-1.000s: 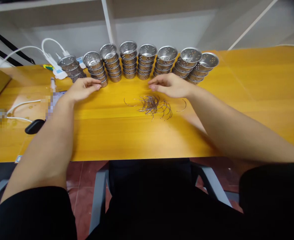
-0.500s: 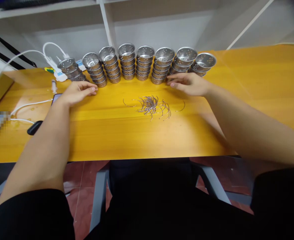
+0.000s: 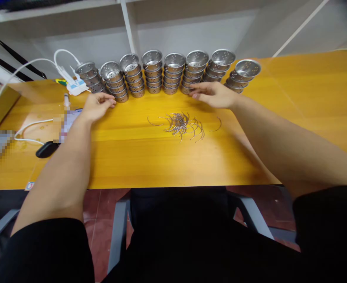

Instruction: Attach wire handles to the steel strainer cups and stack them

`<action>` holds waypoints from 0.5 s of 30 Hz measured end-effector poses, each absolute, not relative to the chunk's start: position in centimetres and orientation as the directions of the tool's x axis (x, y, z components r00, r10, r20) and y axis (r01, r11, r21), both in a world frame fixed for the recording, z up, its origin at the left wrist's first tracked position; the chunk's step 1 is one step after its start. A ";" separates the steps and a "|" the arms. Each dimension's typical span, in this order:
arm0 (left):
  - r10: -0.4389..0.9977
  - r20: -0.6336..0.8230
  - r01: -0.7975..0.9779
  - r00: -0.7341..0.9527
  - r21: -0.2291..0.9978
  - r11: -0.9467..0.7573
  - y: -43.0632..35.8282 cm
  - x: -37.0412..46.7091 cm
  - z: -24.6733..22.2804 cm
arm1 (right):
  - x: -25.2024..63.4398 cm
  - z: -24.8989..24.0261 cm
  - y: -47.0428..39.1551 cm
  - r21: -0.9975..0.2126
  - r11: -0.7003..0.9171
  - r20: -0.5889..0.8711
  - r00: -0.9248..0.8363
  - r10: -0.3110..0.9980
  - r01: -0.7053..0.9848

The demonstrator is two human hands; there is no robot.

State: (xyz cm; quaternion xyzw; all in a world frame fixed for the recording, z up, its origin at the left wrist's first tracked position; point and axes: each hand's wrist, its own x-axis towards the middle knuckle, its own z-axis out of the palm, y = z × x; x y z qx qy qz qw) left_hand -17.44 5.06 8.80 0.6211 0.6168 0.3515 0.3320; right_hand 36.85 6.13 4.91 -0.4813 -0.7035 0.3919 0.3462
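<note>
Several stacks of perforated metal cups stand in a row along the back of the wooden table. My left hand (image 3: 98, 107) is at the base of the second stack from the left (image 3: 117, 87), thumb and fingers apart, nothing visible in it; whether it touches the cups I cannot tell. My right hand (image 3: 216, 95) reaches to the lower part of the sixth stack (image 3: 194, 74), its fingers parted and seemingly empty. Between the hands, nearer the front, lies a loose pile of thin curved metal wires (image 3: 179, 124). Single wires lie on either side of the pile.
On the left are a white power strip (image 3: 78, 87) with cables, a blurred phone-like device (image 3: 69, 124) partly behind my left arm, and a small black object (image 3: 47, 149). A white shelf (image 3: 128, 27) rises behind the stacks. The table's front edge runs before my lap.
My right hand has moved left along the stacks' bases, from the seventh toward the sixth. The left hand and forearm have shifted slightly right, uncovering more of the device. The wire pile looks unchanged.
</note>
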 end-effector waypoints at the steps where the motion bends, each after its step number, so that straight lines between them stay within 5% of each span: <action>1: 0.999 0.042 0.535 -0.007 0.844 -0.031 5.3 -17.3 8.6 | 36.8 5.0 6.1 -0.881 0.230 0.117 -0.282 0.952 0.413; 10: 0.990 0.143 0.503 0.000 0.855 -0.124 4.6 -16.1 6.3 | 42.8 7.8 1.1 -0.792 -0.034 -0.142 -0.129 0.981 0.610; 15: 0.988 0.154 0.524 0.008 0.841 -0.135 4.1 -14.8 6.7 | 44.0 8.0 -0.3 -0.840 -0.073 -0.036 0.079 0.996 0.538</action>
